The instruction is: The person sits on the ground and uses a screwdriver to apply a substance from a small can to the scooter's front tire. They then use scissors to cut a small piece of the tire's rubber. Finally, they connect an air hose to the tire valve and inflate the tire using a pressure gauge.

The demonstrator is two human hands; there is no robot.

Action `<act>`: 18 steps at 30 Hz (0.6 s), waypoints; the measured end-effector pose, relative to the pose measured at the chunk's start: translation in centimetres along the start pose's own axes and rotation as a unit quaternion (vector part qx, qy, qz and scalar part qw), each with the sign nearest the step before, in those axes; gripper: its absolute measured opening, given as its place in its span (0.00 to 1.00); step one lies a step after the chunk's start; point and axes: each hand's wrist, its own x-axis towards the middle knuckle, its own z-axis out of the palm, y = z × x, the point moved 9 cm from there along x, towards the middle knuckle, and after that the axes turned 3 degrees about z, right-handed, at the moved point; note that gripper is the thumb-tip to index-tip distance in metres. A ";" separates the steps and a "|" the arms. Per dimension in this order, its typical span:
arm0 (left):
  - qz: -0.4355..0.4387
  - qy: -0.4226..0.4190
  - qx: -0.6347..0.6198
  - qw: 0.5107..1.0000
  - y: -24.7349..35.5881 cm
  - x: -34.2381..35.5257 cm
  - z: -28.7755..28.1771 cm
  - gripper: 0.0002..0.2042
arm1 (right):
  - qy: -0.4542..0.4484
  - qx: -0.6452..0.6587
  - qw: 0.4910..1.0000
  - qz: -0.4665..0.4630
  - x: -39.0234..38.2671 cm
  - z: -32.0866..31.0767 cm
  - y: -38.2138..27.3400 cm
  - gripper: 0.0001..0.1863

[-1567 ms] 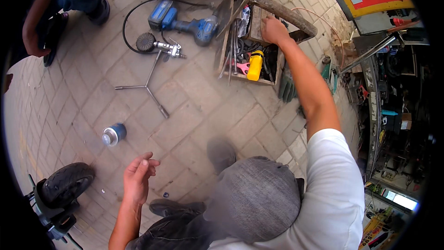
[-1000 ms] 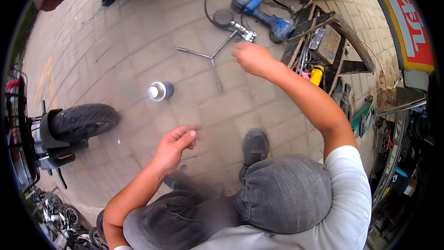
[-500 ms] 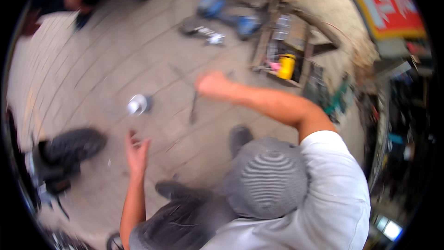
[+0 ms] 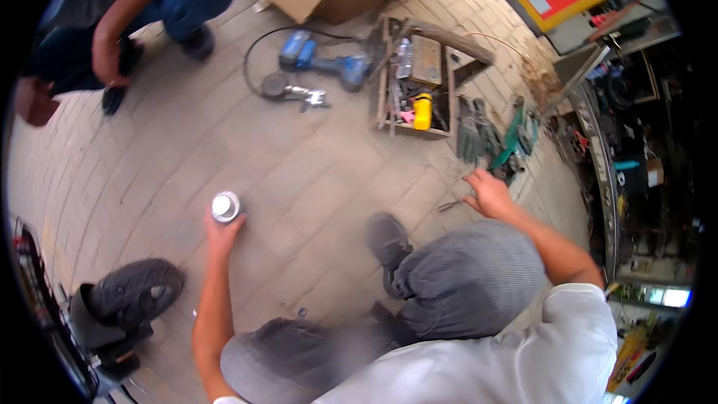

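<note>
Left hand [image 4: 220, 231]: curled around the can
Can [image 4: 224, 207]: at 12 o'clock from the left wrist, silver top showing; cannot tell if it touches the paving
Right hand [image 4: 493, 194]: 3 o'clock from the can, well apart, pinching a metal tool
Metal tool [image 4: 449, 206]: pokes out toward 9 o'clock
Toolbox [image 4: 426, 133]: 11 o'clock from the right hand

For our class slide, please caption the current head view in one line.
Left hand around a can, right hand holding a metal tool, open toolbox beyond on the paving.
</note>
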 end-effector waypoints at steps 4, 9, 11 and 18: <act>0.084 -0.027 0.071 0.994 7.3 -0.1 2.4 0.35 | -0.053 0.045 0.964 -0.255 6.8 -6.8 -14.5 0.20; 0.147 -0.152 0.135 0.968 21.5 -1.9 2.9 0.38 | 0.025 0.178 0.885 -0.430 9.9 -14.6 -32.5 0.21; 0.160 -0.179 0.172 0.955 25.4 -2.9 2.7 0.38 | -0.011 0.175 0.871 -0.460 9.1 -15.3 -35.0 0.21; 0.142 -0.181 0.110 0.967 27.5 -5.2 -0.5 0.31 | -0.093 0.226 0.832 -0.498 8.0 -15.5 -37.8 0.22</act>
